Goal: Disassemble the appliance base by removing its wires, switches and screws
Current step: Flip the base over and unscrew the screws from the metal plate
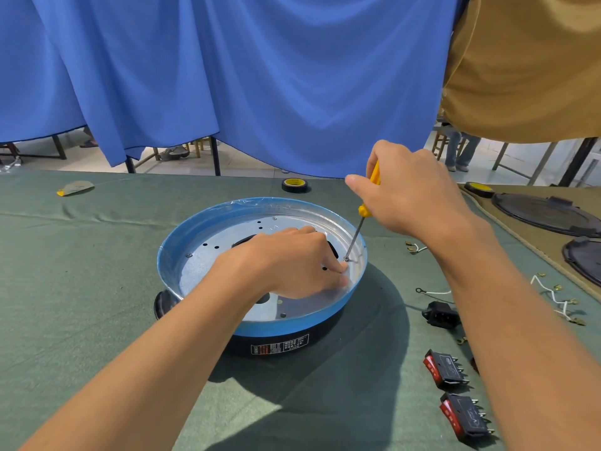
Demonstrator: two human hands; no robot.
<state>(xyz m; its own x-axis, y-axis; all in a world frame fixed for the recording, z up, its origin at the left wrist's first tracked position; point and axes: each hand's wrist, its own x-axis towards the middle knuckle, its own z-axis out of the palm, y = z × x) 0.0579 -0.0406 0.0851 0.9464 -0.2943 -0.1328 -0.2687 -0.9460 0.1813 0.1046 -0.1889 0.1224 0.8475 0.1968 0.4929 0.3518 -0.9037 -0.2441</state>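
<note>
Right hand (410, 194) round screwdriver (364, 210), left hand (286, 259) by screw (346, 259) (grip unclear)

Of the person only two arms are in view, and both are bare. The left forearm (156, 346) enters the picture from 7 o'clock and is uncovered along its whole visible length, up to the left hand (286, 262), which is bare too. The right forearm (507, 304) enters from 5 o'clock, also uncovered from the edge to the wrist, and the right hand (409, 196) is bare. On the back of this hand the knuckles make a row of small bumps towards 12 o'clock.
</note>
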